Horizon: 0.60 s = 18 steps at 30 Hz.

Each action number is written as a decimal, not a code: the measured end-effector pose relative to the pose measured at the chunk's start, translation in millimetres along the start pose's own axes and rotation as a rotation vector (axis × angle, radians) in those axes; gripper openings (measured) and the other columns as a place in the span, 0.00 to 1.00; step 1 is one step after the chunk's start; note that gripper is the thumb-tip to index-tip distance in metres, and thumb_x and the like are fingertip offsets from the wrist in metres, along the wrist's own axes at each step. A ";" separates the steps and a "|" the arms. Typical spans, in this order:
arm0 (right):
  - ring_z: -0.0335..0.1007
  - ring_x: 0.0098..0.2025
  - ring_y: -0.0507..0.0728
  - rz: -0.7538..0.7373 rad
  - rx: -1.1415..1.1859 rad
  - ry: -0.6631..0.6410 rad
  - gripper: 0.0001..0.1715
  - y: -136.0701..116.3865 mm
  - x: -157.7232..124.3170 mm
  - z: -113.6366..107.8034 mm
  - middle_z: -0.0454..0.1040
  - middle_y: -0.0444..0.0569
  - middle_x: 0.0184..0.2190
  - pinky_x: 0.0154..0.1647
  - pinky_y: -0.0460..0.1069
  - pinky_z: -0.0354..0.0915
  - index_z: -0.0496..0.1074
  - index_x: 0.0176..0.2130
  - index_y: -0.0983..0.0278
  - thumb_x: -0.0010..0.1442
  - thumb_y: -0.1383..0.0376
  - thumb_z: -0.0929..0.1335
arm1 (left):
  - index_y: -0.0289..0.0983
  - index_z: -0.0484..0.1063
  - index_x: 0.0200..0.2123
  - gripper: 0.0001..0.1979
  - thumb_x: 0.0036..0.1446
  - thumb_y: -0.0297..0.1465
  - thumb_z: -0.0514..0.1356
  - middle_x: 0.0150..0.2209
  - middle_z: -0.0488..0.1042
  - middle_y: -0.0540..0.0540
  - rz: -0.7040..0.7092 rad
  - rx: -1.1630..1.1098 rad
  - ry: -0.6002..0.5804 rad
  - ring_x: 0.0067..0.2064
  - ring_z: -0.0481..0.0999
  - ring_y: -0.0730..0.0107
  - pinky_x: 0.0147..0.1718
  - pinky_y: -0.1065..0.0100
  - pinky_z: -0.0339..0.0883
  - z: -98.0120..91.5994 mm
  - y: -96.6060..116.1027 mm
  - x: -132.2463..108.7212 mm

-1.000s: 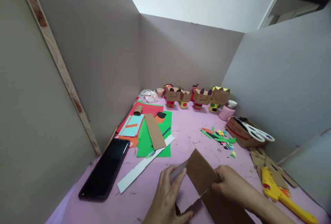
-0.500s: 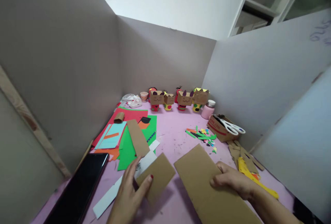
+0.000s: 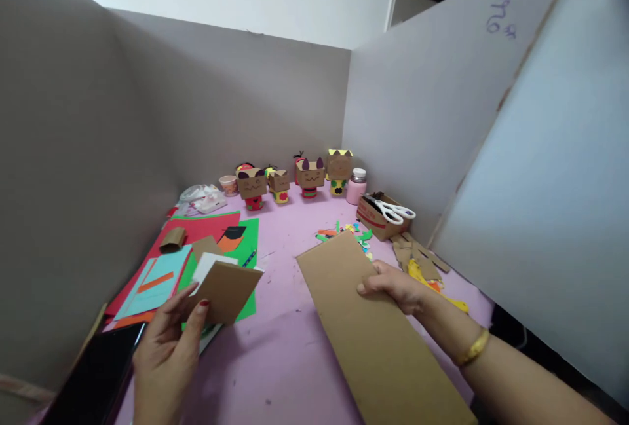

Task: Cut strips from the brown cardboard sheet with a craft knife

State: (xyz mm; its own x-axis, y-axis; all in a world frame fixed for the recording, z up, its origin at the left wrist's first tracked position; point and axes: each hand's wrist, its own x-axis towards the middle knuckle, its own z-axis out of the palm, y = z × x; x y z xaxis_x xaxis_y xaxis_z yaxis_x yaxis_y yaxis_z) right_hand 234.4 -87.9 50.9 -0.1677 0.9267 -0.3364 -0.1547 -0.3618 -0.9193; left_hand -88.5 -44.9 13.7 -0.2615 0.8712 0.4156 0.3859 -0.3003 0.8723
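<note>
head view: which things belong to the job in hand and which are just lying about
In hand, so part of the job:
small cardboard piece, held in the left hand
larger cardboard panel, held in the right hand

Not in use now, seemingly just lying about:
black smartphone
white-handled scissors
yellow glue gun
pink jar
paper cup
</note>
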 end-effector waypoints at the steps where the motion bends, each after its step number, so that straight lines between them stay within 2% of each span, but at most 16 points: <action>1: 0.69 0.21 0.53 -0.009 0.017 -0.006 0.20 -1.0 1.3 -2.0 0.76 0.44 0.23 0.23 0.47 0.66 0.72 0.32 0.66 0.33 0.67 0.70 | 0.41 0.68 0.47 0.18 0.55 0.41 0.57 0.43 0.75 0.48 0.163 0.100 -0.006 0.44 0.75 0.60 0.53 0.54 0.61 3.1 -3.1 3.6; 3: 0.70 0.22 0.54 -0.031 0.049 -0.022 0.22 -1.4 2.5 -5.1 0.77 0.45 0.24 0.24 0.48 0.67 0.73 0.34 0.66 0.33 0.67 0.70 | 0.39 0.70 0.44 0.14 0.58 0.37 0.53 0.41 0.77 0.46 0.542 0.320 -0.107 0.42 0.76 0.59 0.58 0.46 0.48 9.3 -14.6 10.2; 4: 0.71 0.23 0.55 -0.045 0.066 -0.027 0.24 -0.8 2.6 -6.4 0.77 0.45 0.24 0.25 0.49 0.67 0.73 0.36 0.65 0.33 0.67 0.71 | 0.40 0.71 0.43 0.12 0.59 0.34 0.51 0.41 0.77 0.45 0.696 0.430 -0.175 0.44 0.76 0.58 0.58 0.44 0.45 12.4 -21.8 12.7; 5: 0.71 0.24 0.55 -0.061 0.084 -0.030 0.25 0.6 2.7 -7.5 0.77 0.45 0.25 0.26 0.49 0.67 0.74 0.37 0.65 0.33 0.68 0.71 | 0.40 0.71 0.44 0.13 0.60 0.30 0.49 0.41 0.78 0.45 0.812 0.529 -0.253 0.46 0.75 0.56 0.58 0.42 0.42 15.3 -28.9 14.4; 7: 0.71 0.24 0.55 -0.084 0.120 -0.030 0.23 5.4 3.2 -9.4 0.78 0.46 0.25 0.26 0.49 0.67 0.74 0.36 0.65 0.34 0.67 0.71 | 0.40 0.71 0.44 0.16 0.60 0.26 0.47 0.42 0.78 0.44 0.929 0.654 -0.341 0.46 0.75 0.55 0.57 0.43 0.42 20.3 -40.2 14.5; 10: 0.72 0.22 0.55 -0.114 0.176 -0.012 0.18 15.6 6.1 -11.7 0.79 0.49 0.24 0.24 0.48 0.67 0.74 0.33 0.68 0.37 0.66 0.72 | 0.40 0.71 0.44 0.17 0.59 0.24 0.47 0.40 0.79 0.45 0.929 0.668 -0.356 0.44 0.76 0.57 0.58 0.44 0.41 23.4 -42.5 6.8; 13: 0.74 0.24 0.55 -0.188 0.234 0.043 0.16 23.6 8.9 -13.0 0.80 0.48 0.25 0.26 0.47 0.68 0.74 0.34 0.68 0.41 0.66 0.72 | 0.41 0.70 0.44 0.14 0.60 0.27 0.48 0.40 0.78 0.44 0.762 0.591 -0.325 0.45 0.75 0.55 0.56 0.39 0.41 20.6 -27.8 -7.8; 15: 0.75 0.28 0.55 -0.248 0.271 0.099 0.17 26.3 9.4 -14.0 0.81 0.46 0.28 0.29 0.46 0.68 0.73 0.37 0.66 0.44 0.65 0.72 | 0.41 0.69 0.44 0.12 0.60 0.30 0.50 0.41 0.76 0.44 0.613 0.515 -0.327 0.45 0.74 0.55 0.53 0.39 0.50 16.4 -14.1 -19.2; 16: 0.76 0.30 0.55 -0.268 0.286 0.123 0.17 27.2 9.3 -14.9 0.81 0.46 0.29 0.31 0.47 0.69 0.72 0.38 0.65 0.45 0.64 0.71 | 0.42 0.69 0.43 0.11 0.59 0.31 0.51 0.40 0.76 0.45 0.595 0.464 -0.333 0.44 0.74 0.56 0.50 0.43 0.57 13.8 -7.4 -24.8; 18: 0.76 0.32 0.55 -0.272 0.299 0.159 0.18 29.0 9.0 -17.6 0.81 0.46 0.32 0.35 0.48 0.70 0.71 0.40 0.65 0.47 0.64 0.71 | 0.43 0.68 0.43 0.10 0.58 0.30 0.54 0.38 0.75 0.47 0.603 0.365 -0.378 0.42 0.74 0.61 0.45 0.55 0.65 8.1 4.4 -35.1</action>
State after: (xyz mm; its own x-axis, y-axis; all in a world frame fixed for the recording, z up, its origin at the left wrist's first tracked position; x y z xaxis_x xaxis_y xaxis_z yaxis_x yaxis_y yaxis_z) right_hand 245.6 -88.3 17.7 0.0666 0.9881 -0.1388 -0.4520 -0.0942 -0.8870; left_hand -70.5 -73.6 0.8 0.3769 0.6916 0.6161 0.6475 -0.6724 0.3586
